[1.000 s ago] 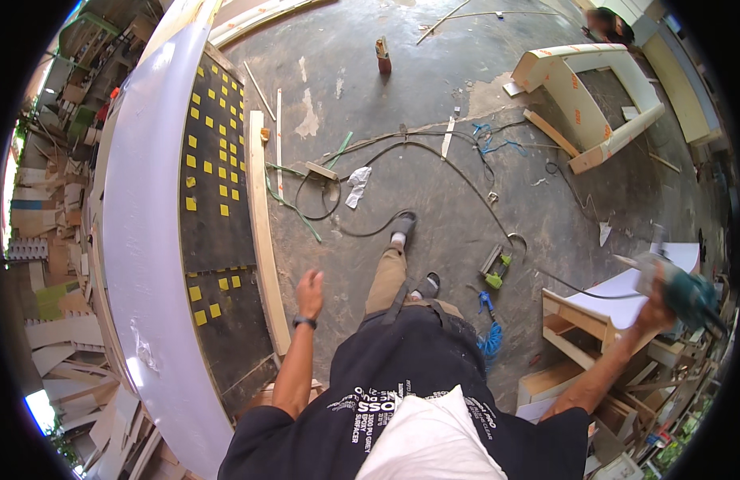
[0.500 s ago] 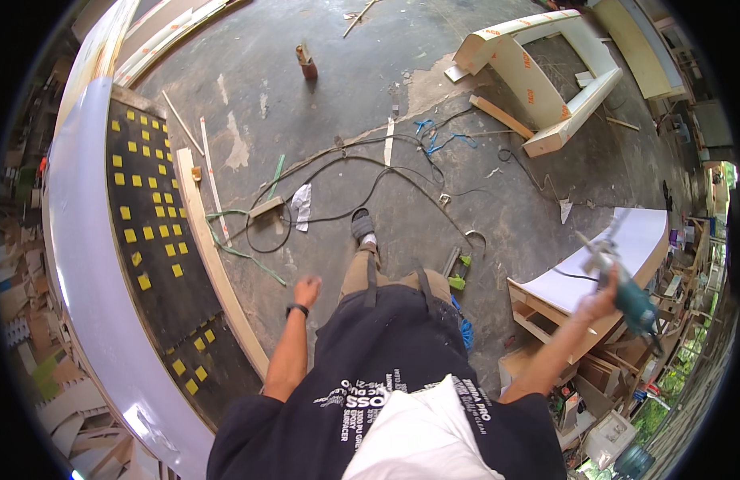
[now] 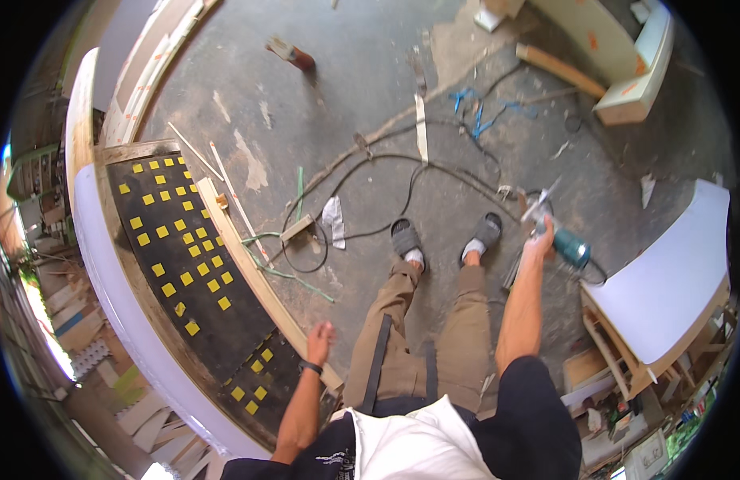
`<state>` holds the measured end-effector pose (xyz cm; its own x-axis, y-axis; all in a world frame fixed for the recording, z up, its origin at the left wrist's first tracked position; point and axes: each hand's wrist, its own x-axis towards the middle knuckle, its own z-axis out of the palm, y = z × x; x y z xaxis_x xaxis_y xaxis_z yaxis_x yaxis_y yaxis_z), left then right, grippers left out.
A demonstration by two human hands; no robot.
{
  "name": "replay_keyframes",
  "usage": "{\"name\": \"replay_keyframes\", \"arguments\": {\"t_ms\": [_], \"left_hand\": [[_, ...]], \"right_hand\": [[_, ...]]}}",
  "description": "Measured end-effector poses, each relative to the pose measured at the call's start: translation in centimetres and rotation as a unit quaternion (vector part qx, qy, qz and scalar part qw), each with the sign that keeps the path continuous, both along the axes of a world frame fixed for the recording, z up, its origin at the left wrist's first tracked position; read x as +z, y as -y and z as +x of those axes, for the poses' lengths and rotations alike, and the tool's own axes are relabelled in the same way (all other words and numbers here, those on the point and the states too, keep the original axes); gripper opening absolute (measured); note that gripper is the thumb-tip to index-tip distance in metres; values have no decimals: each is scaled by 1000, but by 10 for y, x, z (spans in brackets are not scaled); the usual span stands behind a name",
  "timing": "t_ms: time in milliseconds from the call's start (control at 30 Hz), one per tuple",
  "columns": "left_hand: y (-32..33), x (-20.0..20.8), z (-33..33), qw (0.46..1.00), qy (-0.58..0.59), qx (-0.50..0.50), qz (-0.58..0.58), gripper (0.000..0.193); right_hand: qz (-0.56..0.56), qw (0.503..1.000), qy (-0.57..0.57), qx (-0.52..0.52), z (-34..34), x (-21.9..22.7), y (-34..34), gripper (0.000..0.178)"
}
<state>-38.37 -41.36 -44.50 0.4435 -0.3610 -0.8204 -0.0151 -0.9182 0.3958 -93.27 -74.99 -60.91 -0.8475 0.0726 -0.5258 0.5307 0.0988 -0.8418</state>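
My right hand [image 3: 539, 238] grips a corded power tool [image 3: 572, 248] with a teal body and a metal front end, held above the floor beside my right foot. A blurred pale piece juts from its front, too smeared to make out. My left hand [image 3: 320, 342], with a dark band at the wrist, hangs by the near end of a long wooden strip [image 3: 254, 280]. Its fingers are loosely curled and nothing shows in them. Left of it lies a black panel [image 3: 178, 256] dotted with yellow squares, within a curved frame.
Dark cable [image 3: 386, 156] loops across the floor ahead of my feet, near green cord [image 3: 306, 282] and blue cord [image 3: 482, 120]. A white-topped curved piece [image 3: 666, 280] stands right. A pale curved frame [image 3: 634, 96] lies far right; a reddish-brown cylindrical object [image 3: 303, 60] stands far off.
The view has shifted, and both my feet now show. My right hand has brought the power tool inward from the far right, away from the white-topped piece. My left hand remains empty-looking beside the wooden strip.
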Motion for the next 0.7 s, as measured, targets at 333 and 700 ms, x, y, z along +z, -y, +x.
{"name": "replay_keyframes", "arguments": {"t_ms": [333,700], "left_hand": [[-87,-80,-136,964,-10,-123,234,46],[194,-249,-271,983,-53,-164,58,45]], "right_hand": [[104,980,-112,126,-124,-250,131,68],[174,901,-296,266,-119,-351,167,85]]}}
